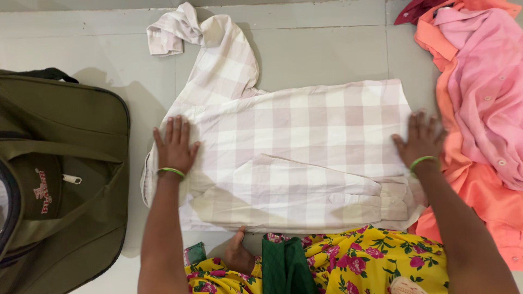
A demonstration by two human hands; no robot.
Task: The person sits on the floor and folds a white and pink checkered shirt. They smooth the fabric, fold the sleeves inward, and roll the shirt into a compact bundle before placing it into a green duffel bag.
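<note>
Pale tiled floor carries everything here, and spread flat across it lies a pink-and-white checked shirt. Left hand presses palm-down on the shirt's left edge, fingers spread, grasping nothing. Right hand does the same on the right edge, flat and released, a green bangle at the wrist. One sleeve is already folded in across the body, cuff lying towards the right side. The other sleeve trails out at the top, its cuff crumpled well clear of the body. So by my reading the fold is partly made: one sleeve in, one left out, body not yet doubled over. An olive-green bag sits just beside the shirt on the left. A heap of pink and orange garments lies along the right, touching the shirt's edge. Yellow flowered cloth covers the person's lap at the near edge.
</note>
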